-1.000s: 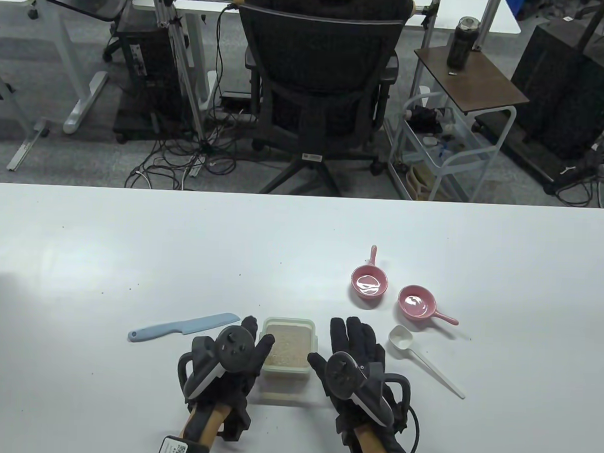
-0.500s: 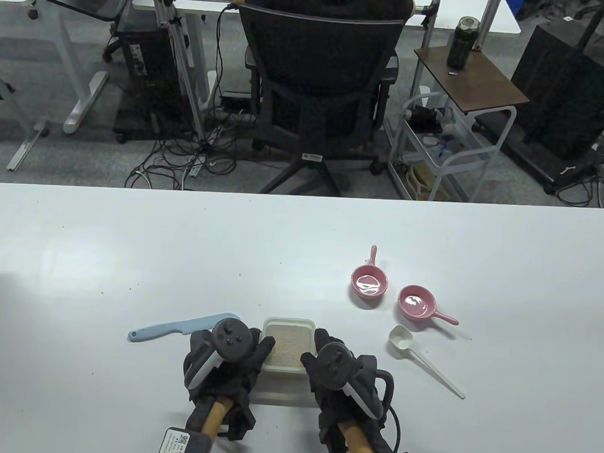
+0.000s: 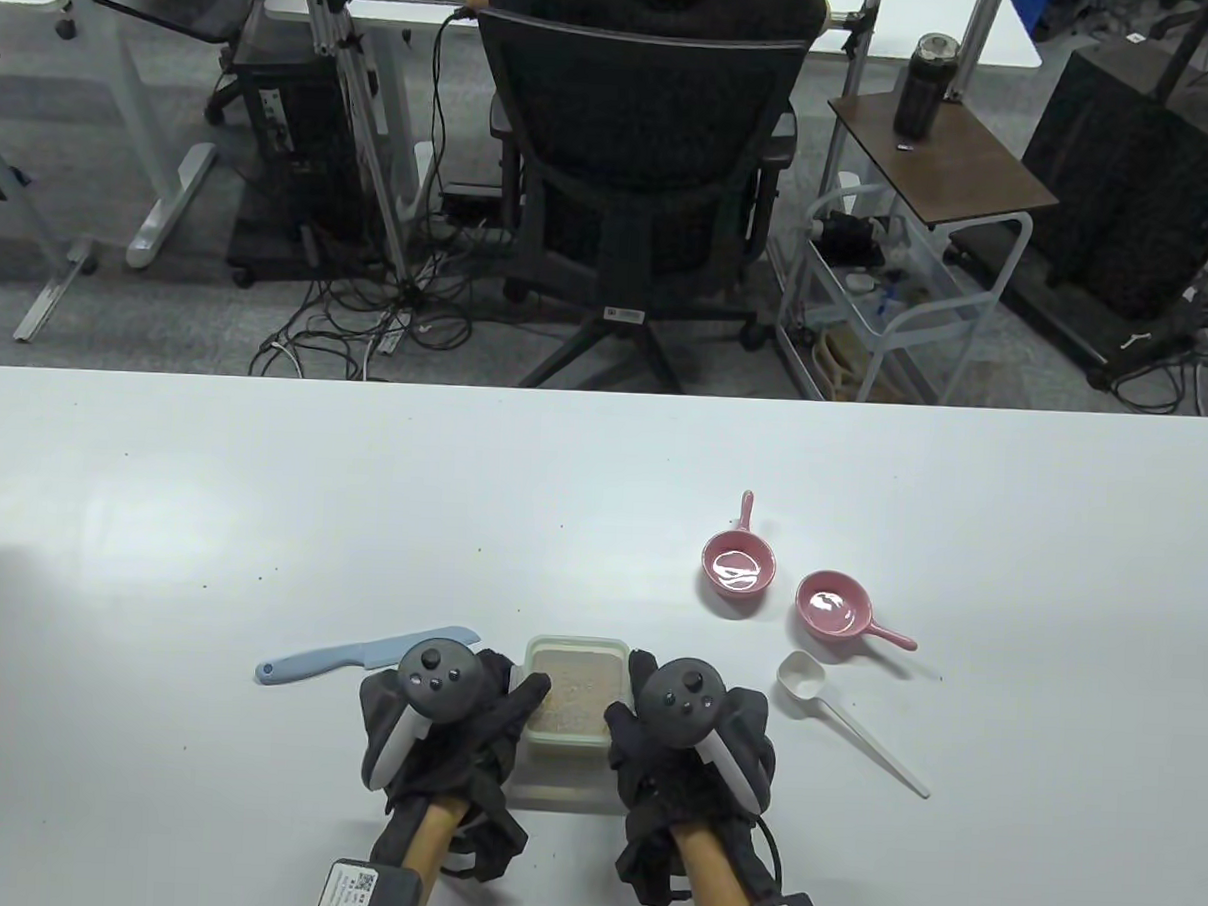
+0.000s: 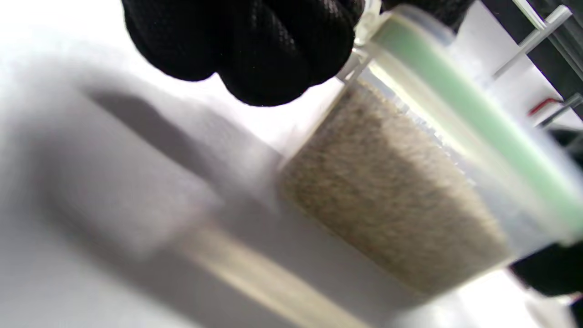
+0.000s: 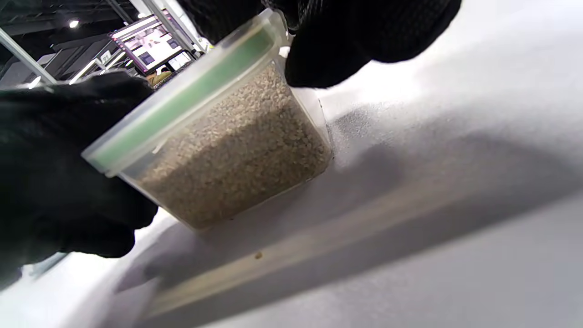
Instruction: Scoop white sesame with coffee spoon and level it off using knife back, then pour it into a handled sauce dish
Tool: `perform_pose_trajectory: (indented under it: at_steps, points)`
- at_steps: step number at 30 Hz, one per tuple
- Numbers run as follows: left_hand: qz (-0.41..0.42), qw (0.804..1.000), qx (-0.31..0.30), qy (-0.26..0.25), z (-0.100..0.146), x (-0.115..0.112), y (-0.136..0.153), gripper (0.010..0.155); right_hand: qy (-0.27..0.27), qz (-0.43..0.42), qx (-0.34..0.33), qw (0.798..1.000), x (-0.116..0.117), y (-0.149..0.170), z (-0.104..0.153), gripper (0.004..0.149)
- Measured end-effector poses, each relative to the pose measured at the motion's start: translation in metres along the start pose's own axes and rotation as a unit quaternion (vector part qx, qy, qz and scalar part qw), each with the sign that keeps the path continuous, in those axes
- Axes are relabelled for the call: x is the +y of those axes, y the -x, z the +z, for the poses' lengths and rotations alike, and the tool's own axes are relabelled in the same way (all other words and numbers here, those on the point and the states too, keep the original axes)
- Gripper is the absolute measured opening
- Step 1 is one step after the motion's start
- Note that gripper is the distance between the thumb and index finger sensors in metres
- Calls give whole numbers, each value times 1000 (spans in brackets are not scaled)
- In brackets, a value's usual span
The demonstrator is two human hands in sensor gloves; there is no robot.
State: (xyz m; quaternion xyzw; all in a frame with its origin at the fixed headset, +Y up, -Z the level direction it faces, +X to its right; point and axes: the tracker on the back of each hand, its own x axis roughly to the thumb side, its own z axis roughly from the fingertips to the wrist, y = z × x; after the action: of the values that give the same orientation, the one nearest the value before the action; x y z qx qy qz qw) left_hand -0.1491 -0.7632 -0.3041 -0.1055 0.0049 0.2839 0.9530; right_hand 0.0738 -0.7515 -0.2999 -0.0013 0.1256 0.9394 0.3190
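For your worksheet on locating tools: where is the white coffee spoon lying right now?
In the table view the white coffee spoon lies on the table's right side, just right of the right hand and in front of the nearer pink sauce dish, untouched.

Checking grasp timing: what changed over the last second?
Both hands closed in on the sesame box. The right hand, open and beside it a second ago, slid left and now grips its right side; the left hand tightened on the left side. Knife, spoon and both pink dishes stayed put.
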Motion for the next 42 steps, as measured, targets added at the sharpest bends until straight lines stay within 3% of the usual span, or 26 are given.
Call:
perform_pose_trajectory:
  at_steps: [4, 9, 15, 20, 32, 38, 42]
  points:
    - [-97, 994, -7, -45, 6, -1, -12, 57, -22, -76, 4, 997, 1, 11, -5, 67]
    - [-118, 991, -20, -57, 8, -4, -14, 56, -25, -70, 14, 997, 0, 9, -5, 68]
    - [-132, 989, -20, -65, 9, -5, -16, 56, -10, -165, 24, 986, 0, 24, -6, 68]
    - [-152, 986, -26, -71, 10, -5, -17, 56, 91, -64, 6, 994, -1, 11, 8, 66]
    - [-173, 981, -32, -80, 11, -5, -19, 57, 160, 22, -15, 987, 1, 0, 19, 59]
    - [-206, 974, -27, -93, 13, -6, -24, 56, 199, -14, 2, 980, 1, 4, 23, 62]
    - [-200, 975, -27, -90, 13, -5, -22, 56, 203, 18, -19, 979, 1, 0, 24, 57]
